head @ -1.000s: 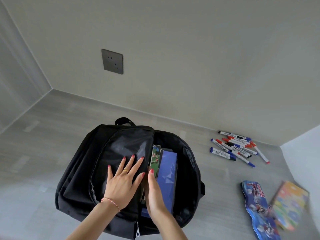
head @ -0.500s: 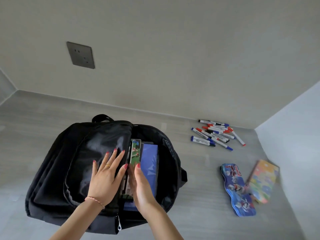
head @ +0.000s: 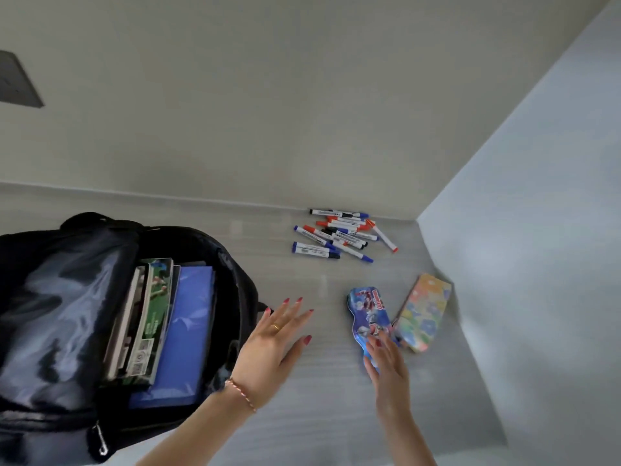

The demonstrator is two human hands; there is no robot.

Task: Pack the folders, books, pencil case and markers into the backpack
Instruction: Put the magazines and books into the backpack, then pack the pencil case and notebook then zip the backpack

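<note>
Presently: one black backpack [head: 60, 314] open at left, holding two books [head: 141, 317] and one blue folder [head: 188, 334]. Left hand [head: 272, 344] spread above counter [head: 319, 415]. Marker pile [head: 342, 235] behind, count unclear. Right hand [head: 386, 368], fingers straight, touching one pencil case [head: 368, 317]; one colourful book [head: 423, 311] beside.

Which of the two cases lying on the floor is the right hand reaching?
The blue pencil case; the right hand overlaps its near end, while the pastel case lies beyond, untouched.
</note>
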